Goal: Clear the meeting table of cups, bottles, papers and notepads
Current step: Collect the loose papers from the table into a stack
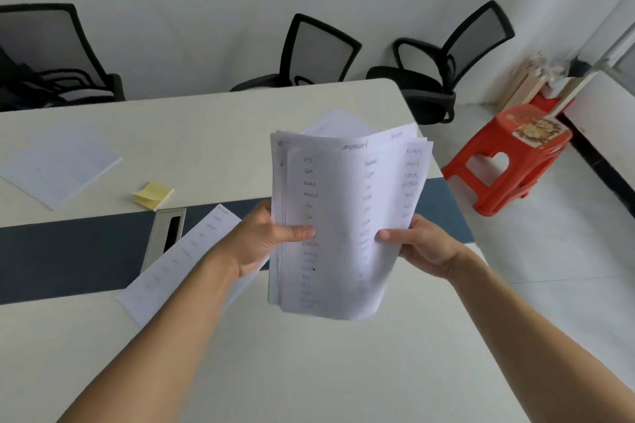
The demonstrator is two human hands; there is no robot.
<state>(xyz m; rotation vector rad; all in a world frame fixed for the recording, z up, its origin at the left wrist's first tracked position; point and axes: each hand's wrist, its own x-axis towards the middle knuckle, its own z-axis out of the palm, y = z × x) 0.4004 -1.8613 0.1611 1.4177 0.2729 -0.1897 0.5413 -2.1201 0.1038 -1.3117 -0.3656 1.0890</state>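
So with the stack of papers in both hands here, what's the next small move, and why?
Probably free the left hand and pick up the sheet lying just under it. Both hands, right hand included, hold the stack; that sheet, another sheet and the sticky notes remain on the table.

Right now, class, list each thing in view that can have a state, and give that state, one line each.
Stack of papers: lifted, held upright.
Left hand: gripping the stack's left edge.
Right hand: gripping the stack's right edge.
Loose sheet: flat on the table, partly under the left arm.
Far sheet: flat on the table.
Sticky notes: on the table, top note curled.
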